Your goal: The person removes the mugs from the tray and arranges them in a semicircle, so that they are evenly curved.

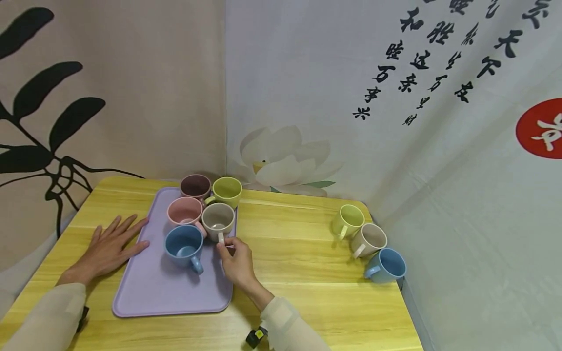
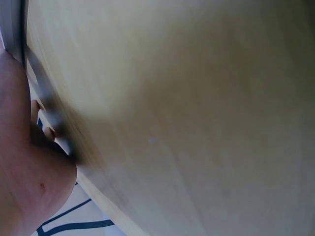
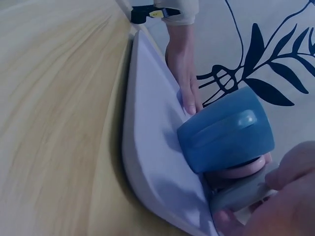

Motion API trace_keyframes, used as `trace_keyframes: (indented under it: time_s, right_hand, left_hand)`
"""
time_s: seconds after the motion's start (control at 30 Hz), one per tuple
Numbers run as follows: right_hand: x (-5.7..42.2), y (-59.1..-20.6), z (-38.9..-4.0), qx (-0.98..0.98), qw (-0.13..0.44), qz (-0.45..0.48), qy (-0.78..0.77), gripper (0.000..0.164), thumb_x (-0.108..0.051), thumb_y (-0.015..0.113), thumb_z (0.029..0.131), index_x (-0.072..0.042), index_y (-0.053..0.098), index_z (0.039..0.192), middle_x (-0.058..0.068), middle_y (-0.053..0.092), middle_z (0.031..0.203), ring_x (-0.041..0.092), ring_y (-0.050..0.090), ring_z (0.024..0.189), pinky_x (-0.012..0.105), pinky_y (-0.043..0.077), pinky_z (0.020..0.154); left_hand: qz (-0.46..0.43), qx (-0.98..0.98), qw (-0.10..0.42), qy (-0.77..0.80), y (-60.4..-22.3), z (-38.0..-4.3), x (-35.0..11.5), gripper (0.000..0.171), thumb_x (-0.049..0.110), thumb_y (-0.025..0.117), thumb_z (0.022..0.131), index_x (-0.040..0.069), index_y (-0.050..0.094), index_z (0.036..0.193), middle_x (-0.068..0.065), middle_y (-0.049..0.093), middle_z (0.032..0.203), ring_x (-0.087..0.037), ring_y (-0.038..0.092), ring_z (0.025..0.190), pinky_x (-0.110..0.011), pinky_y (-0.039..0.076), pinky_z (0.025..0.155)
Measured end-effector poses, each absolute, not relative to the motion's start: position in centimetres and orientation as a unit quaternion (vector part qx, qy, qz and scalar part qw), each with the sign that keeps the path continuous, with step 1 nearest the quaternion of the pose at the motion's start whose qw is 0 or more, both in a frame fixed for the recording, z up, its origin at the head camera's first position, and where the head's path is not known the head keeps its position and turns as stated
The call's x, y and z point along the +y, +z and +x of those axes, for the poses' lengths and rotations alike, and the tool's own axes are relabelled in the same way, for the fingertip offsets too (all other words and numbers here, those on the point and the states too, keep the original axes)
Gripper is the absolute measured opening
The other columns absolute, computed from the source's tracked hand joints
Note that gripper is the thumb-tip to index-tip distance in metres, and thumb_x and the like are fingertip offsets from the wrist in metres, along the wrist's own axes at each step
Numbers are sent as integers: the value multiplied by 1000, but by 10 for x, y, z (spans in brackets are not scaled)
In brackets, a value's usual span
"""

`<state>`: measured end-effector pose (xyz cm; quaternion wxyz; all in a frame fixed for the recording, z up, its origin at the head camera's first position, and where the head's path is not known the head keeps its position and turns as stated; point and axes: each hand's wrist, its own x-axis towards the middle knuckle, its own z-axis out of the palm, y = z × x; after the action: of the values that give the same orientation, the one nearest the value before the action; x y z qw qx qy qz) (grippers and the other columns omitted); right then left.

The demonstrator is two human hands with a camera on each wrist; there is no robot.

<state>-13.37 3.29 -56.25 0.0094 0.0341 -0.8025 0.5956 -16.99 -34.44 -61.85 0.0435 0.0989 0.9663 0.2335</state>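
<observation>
My right hand (image 1: 238, 263) pinches the handle of a grey mug (image 1: 218, 220) at the right side of a lilac tray (image 1: 175, 297). Beside that mug stand a blue mug (image 1: 183, 243), a pink mug (image 1: 184, 213), a dark purple mug (image 1: 195, 187) and a yellow-green mug (image 1: 227, 191), all upright at the far end of the tray. With fingers spread, my left hand (image 1: 110, 248) lies at the tray's left edge, fingertips touching its rim. In the right wrist view the blue mug (image 3: 229, 132) partly hides the pink one, and the grey mug (image 3: 241, 189) sits by my fingers.
Toward the wooden table's right edge, a light green mug (image 1: 349, 220), a beige mug (image 1: 370, 240) and another blue mug (image 1: 387, 265) stand in a row. A printed curtain (image 1: 298, 97) hangs right behind the table. The left wrist view shows mostly blurred tabletop (image 2: 197, 123).
</observation>
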Motion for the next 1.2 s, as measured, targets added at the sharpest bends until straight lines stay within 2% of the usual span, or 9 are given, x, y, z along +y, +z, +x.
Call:
trace_keyframes:
  time_s: [0.1,0.23,0.33,0.57,0.67,0.9,1.0,1.07,1.2]
  right_hand:
    - [32,-560,-133,-799,2,20,601,11,-12,76,108,-1,79,106,13,83,99,15,80,85,14,57,67]
    - [33,-559,-132,-793,3,16,609,12,-10,76,108,0,79,104,17,83,98,39,84,88,13,57,63]
    - [34,-560,-130,-789,8,11,614,11,-9,76,107,0,79,102,18,83,96,45,84,88,13,56,60]
    - [37,-562,-127,-787,18,6,617,9,-7,80,104,0,81,99,18,82,94,31,84,78,14,54,58]
    - [40,-562,-125,-785,20,12,619,8,-7,80,103,1,81,101,20,82,95,27,83,78,14,55,59]
    - [50,-555,-118,-777,24,31,628,11,-5,78,104,4,81,110,28,84,103,42,84,87,13,54,59]
    - [56,-552,-115,-775,29,38,630,12,-5,78,104,4,81,111,27,84,104,41,85,91,12,56,63]
    - [61,-550,-115,-775,33,41,630,11,-4,79,104,5,81,110,27,84,102,35,84,87,12,56,63]
    - [71,-549,-114,-776,40,42,628,12,-5,79,105,5,82,110,27,82,100,16,78,76,12,54,58]
  left_hand:
    - [99,966,40,234,-617,-169,-344,86,66,55,113,27,21,182,-33,12,187,-69,-3,169,-88,-20,128]
    - [101,966,39,235,-615,-169,-343,85,64,55,113,27,22,182,-33,13,187,-69,-2,170,-89,-19,128]
    - [102,966,39,236,-615,-169,-343,85,64,55,113,26,22,182,-33,13,187,-69,-2,170,-88,-20,128]
    - [104,965,41,239,-615,-169,-343,86,65,55,113,26,22,182,-33,12,187,-68,-3,170,-88,-21,128]
    - [104,965,38,237,-614,-168,-343,85,64,55,113,26,22,182,-33,13,187,-68,-2,170,-88,-20,128]
    - [102,966,39,234,-612,-168,-343,85,63,55,113,26,22,182,-34,14,186,-69,-1,169,-90,-17,128]
    - [102,966,42,233,-612,-168,-343,85,63,55,113,25,22,182,-34,14,186,-69,-1,169,-90,-17,128]
    - [103,966,42,234,-613,-168,-343,85,63,55,114,25,22,182,-34,14,186,-69,-1,169,-90,-18,128]
    - [105,966,39,233,-615,-168,-343,84,63,55,114,26,22,182,-33,14,187,-69,-1,170,-89,-18,128]
